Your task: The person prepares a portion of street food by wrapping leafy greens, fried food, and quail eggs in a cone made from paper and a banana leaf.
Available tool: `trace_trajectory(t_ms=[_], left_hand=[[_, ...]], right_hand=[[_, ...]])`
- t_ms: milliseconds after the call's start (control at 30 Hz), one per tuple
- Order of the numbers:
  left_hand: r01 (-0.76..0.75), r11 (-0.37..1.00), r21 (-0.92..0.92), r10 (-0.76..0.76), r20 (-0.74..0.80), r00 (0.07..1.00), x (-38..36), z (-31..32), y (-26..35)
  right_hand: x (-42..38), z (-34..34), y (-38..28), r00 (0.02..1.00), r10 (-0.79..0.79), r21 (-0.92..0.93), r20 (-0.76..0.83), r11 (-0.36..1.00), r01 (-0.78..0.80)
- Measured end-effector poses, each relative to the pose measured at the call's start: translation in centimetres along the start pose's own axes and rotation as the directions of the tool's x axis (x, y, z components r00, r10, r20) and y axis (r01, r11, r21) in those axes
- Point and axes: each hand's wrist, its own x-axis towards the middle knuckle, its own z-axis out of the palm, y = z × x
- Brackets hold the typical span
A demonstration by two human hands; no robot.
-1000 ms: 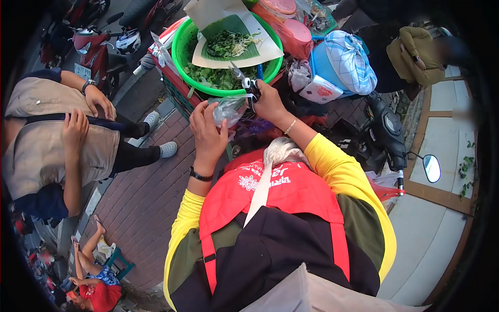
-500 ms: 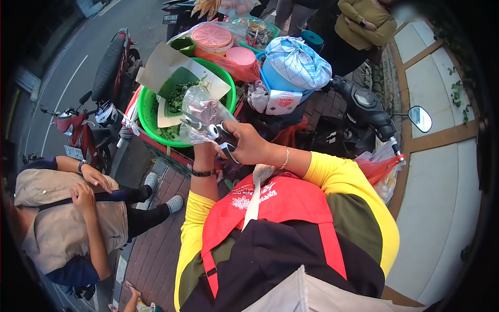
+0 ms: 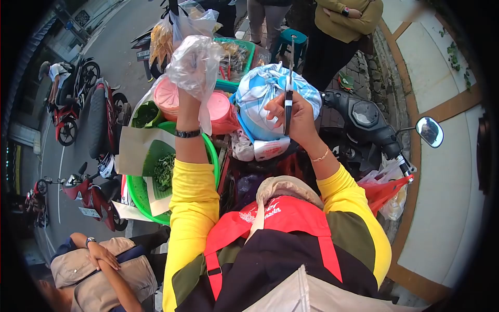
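Note:
A clear plastic bag covers my left hand (image 3: 193, 65), which is raised over the goods beside a hanging plastic bag; its fingers are blurred behind the plastic. My right hand (image 3: 293, 117) is closed on black-handled scissors (image 3: 288, 96), blades pointing up, in front of the blue-and-white cloth bundle (image 3: 265, 93). Below my left forearm, the green basket (image 3: 136, 195) holds chopped greens (image 3: 165, 171) on a banana leaf with brown paper. Pink-lidded tubs (image 3: 218, 106) stand between my hands.
A teal tray (image 3: 249, 57) of packets lies at the back. A scooter (image 3: 364, 114) stands on the right, parked motorbikes (image 3: 101, 125) on the left. People stand at the back, and a person in a beige vest (image 3: 112, 275) is at lower left. A wall (image 3: 442, 171) runs along the right.
Both hands have moved up and apart from over the basket. My left hand is now higher, inside the plastic; my right hand has moved right with the scissors, which now point up.

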Motion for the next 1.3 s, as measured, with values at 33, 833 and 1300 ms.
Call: trace_trajectory(t_ms=[33, 833, 1300], left_hand=[[0.004, 1.000, 0.000, -0.004, 0.011, 1.000, 1.7, 1.7, -2.5], [-0.110, 0.615, 0.781, -0.483, 0.483, 0.730, 0.4, 16.1, -36.9], [0.058, 0.364, 0.930, -0.483, 0.135, 0.865, 2.3, 12.6, -32.6]], right_hand=[[2.1, -1.7, 0.2, 0.994, 0.025, -0.027, -0.107, 0.999, -0.029], [26.9, -20.1, 14.7, 0.958, 0.271, -0.857, 0.098, 0.512, -0.057], [44.2, -6.8, 26.5, 0.936, 0.259, -0.967, 0.241, 0.146, 0.208]])
